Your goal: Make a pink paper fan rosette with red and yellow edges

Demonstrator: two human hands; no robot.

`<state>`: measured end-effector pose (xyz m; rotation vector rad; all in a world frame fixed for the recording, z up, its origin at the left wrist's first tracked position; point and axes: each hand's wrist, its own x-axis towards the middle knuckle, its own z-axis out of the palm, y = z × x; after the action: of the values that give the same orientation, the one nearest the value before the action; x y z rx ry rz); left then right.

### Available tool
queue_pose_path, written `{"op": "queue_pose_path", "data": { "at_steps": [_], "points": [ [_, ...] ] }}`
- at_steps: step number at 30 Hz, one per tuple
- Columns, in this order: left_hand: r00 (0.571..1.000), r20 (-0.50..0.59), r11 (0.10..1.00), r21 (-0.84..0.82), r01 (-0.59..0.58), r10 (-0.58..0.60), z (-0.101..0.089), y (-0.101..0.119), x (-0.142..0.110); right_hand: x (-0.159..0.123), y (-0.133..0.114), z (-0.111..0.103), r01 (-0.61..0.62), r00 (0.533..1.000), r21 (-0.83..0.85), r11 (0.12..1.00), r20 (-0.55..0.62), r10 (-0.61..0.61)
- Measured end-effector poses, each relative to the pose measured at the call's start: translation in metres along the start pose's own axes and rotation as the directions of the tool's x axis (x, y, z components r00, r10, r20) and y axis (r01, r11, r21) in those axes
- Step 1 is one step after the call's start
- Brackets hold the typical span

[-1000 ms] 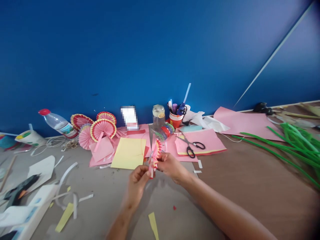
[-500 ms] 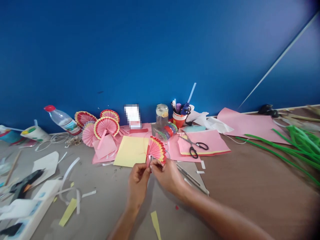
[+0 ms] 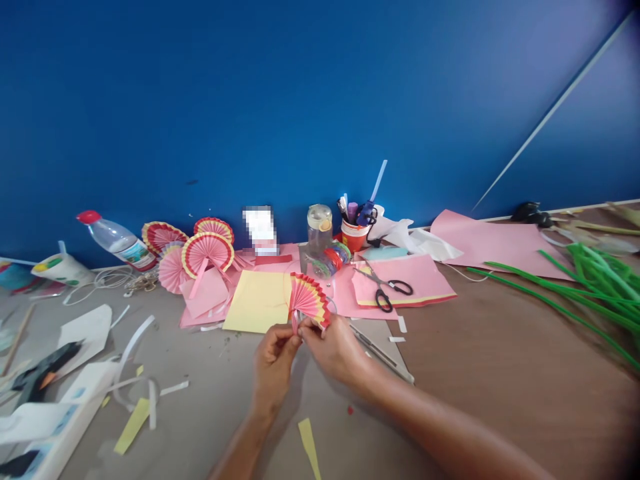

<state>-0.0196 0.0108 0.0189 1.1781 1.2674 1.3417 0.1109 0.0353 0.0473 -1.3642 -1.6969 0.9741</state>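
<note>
Between my two hands is a pleated paper fan [image 3: 310, 297], pink with a red and yellow scalloped edge, spread out to the upper right. My left hand [image 3: 275, 357] pinches its narrow base, thumb against the fingers. The fingers of my right hand [image 3: 333, 347] are closed on the fan's lower right side, close to the left thumb; its fingertips are partly hidden. Just behind lies a yellow paper sheet [image 3: 257, 300]. Black-handled scissors [image 3: 384, 287] rest on pink paper [image 3: 420, 280] to the right.
Finished-looking round paper fans [image 3: 207, 255] lean at the back left beside a plastic bottle [image 3: 120, 243]. A glass jar [image 3: 320, 227] and a red cup of pens [image 3: 354, 235] stand by the wall. A glue gun [image 3: 45, 373] and power strip [image 3: 85, 407] lie left, green stems [image 3: 595, 287] right.
The view has shifted slightly, so most things sit a little further left. Both hands keep hold of the fan in nearly the same pose.
</note>
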Motion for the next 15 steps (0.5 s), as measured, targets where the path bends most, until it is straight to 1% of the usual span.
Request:
{"op": "queue_pose_path", "data": {
  "at_steps": [2, 6, 9, 11, 15],
  "points": [
    [1.0, -0.002, 1.0, 0.007, 0.007, -0.007, 0.0, 0.0, 0.0, 0.0, -0.002, -0.002, -0.028, 0.999, -0.018, 0.999, 0.025, 0.028],
    [0.999, -0.005, 0.999, -0.017, 0.045, -0.046, 0.001, 0.0, -0.001, 0.001, -0.007, -0.003, -0.134, 0.99, -0.062, 0.989, 0.038, 0.136],
    [0.997, 0.001, 0.996, -0.055, 0.073, -0.073, 0.002, -0.004, 0.0, 0.002, -0.008, -0.005, -0.188, 0.981, -0.035, 0.982, 0.041, 0.189],
    [0.997, 0.006, 0.994, -0.07, 0.078, -0.078, 0.002, -0.007, 0.001, 0.003, -0.007, -0.006, -0.179, 0.983, -0.01, 0.984, 0.038, 0.179],
    [0.997, -0.016, 0.995, -0.071, 0.075, -0.076, 0.002, -0.01, 0.001, 0.003, -0.001, -0.005, -0.106, 0.992, -0.004, 0.994, 0.074, 0.106]
  ]
}}
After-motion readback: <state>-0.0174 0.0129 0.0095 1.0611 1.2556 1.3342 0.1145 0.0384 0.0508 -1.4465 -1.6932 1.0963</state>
